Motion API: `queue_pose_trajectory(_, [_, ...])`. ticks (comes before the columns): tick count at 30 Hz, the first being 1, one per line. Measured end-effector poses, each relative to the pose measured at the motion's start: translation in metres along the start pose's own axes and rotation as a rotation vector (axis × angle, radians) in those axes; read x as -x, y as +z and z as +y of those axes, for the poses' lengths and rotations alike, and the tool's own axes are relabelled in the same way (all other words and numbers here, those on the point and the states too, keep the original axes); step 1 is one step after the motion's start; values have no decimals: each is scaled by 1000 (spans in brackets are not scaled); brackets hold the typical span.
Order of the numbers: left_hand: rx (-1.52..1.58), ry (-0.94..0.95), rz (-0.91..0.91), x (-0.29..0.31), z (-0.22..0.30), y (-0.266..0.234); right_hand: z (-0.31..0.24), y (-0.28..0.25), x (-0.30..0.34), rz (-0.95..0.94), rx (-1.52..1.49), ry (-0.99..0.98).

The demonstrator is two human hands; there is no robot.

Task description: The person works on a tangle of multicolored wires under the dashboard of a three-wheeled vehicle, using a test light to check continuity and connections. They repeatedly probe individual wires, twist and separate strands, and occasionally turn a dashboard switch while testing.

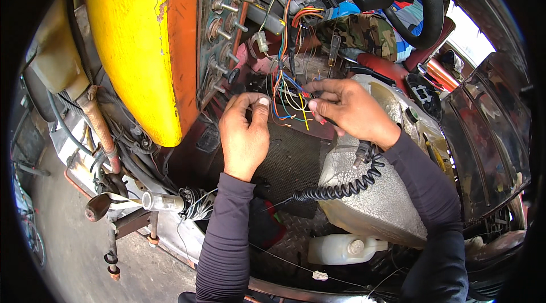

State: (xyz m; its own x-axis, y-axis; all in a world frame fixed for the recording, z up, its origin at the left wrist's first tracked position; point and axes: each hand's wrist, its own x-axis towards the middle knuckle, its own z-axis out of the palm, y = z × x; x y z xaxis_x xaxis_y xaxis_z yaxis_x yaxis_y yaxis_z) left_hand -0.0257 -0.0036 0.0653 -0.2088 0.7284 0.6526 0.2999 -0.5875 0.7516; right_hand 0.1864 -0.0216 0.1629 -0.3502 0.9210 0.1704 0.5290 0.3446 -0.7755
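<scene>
A loose bundle of coloured wires [282,90] hangs below the steering column, with several cut or bare ends spread out at the bottom. My right hand [355,111] is closed at the right side of this bundle, thumb and fingers pinching wires. Left of the bundle is my left hand [245,135], its thumb and forefinger pressed together beside the wires. Whatever is in that pinch is too small to make out. Above the hands, a pale plug connector [261,42] dangles on a wire.
At the left stands a yellow and orange panel [128,41] with a row of toggle switches [223,30]. The black steering wheel [435,13] is upper right, near camouflage cloth [364,33]. A coiled black cable [341,191] lies by my right forearm, above a whitish plastic jug [335,249].
</scene>
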Motion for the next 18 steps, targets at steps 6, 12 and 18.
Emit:
queue_pose_trajectory(6, [14, 7, -5, 1, 0, 0, 4, -4, -7, -27, -14, 12])
queue_pose_trajectory(12, [13, 6, -5, 1, 0, 1, 10, -2, -11, -32, -54, -11])
queue_pose_trajectory(18, [63, 7, 29, 1, -1, 4, 8, -1, -10, -50, -51, -7])
